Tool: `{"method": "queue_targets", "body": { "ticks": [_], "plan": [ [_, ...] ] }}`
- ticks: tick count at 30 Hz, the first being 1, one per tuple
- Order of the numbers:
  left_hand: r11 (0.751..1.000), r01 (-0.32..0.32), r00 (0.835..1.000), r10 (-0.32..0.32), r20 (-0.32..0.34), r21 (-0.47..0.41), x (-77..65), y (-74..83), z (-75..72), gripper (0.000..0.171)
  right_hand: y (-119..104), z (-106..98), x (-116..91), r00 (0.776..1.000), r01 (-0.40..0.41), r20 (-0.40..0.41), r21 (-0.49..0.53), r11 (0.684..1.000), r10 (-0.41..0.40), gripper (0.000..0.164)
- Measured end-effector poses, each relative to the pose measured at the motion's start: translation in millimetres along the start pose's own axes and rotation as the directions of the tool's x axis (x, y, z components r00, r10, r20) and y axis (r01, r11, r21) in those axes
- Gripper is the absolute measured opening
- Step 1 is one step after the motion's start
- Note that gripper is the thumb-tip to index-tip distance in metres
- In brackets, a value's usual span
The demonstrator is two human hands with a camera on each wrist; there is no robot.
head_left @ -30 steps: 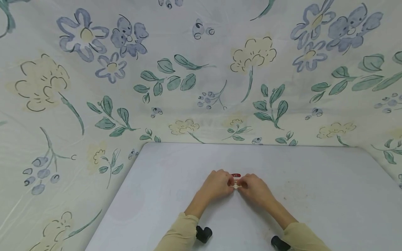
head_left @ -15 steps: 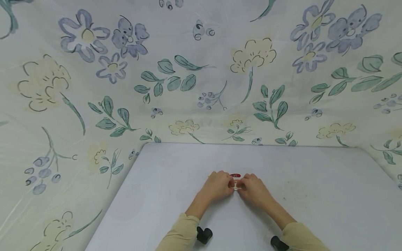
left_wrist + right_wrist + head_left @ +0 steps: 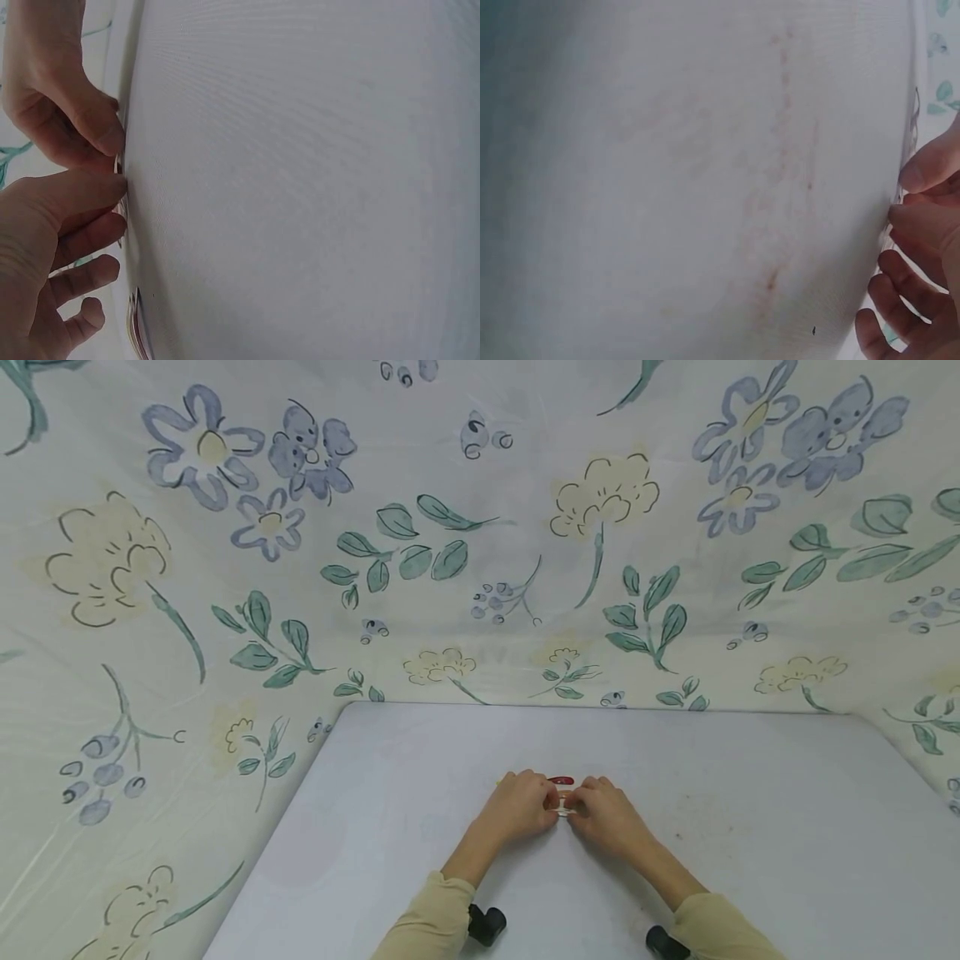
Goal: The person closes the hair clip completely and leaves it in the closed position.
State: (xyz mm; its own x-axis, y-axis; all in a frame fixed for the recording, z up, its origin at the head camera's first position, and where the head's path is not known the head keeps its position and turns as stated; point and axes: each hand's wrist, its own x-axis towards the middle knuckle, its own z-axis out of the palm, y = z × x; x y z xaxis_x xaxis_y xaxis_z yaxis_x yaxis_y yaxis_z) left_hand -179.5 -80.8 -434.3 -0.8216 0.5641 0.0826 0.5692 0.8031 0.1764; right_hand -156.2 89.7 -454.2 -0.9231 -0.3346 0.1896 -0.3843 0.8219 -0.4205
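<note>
My left hand (image 3: 517,806) and right hand (image 3: 611,817) meet near the middle of the table, fingertips almost touching. Between them they pinch a small, thin whitish piece (image 3: 562,812), mostly hidden by the fingers. An orange bit (image 3: 564,794) shows just behind it; whether it is part of the same piece I cannot tell. Beyond the fingertips lies a small, elongated red piece (image 3: 561,781). From the left wrist view, the left thumb and forefinger press together low at the tabletop, the other fingers (image 3: 86,277) loosely bent. The right wrist view shows the right hand (image 3: 922,300) similarly bent.
Slim curved strips (image 3: 136,326), reddish and yellowish, lie beside the left hand in the left wrist view. The white table (image 3: 420,743) has faint brownish specks on the right. A floral cloth (image 3: 450,610) hangs behind it. Black wrist mounts (image 3: 487,927) stick out below both sleeves.
Both hands stay nearly in place, the left having shifted slightly toward the table's front. The whitish piece between the fingertips now looks flatter and thinner than one second ago.
</note>
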Motion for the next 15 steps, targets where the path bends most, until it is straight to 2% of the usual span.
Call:
{"method": "queue_targets", "body": {
  "ticks": [9,15],
  "plan": [
    [1.000,0.008,0.999,-0.008,-0.036,-0.020,-3.8,-2.5,2.5,0.006,-1,0,1,1.000,-0.017,0.009,0.019,1.000,0.016,0.012],
    [0.995,0.055,0.997,-0.059,-0.044,-0.089,-10.4,-4.0,-2.3,0.009,-1,-4,0,0.997,-0.075,0.035,0.064,0.995,0.073,0.016]
  ]
}}
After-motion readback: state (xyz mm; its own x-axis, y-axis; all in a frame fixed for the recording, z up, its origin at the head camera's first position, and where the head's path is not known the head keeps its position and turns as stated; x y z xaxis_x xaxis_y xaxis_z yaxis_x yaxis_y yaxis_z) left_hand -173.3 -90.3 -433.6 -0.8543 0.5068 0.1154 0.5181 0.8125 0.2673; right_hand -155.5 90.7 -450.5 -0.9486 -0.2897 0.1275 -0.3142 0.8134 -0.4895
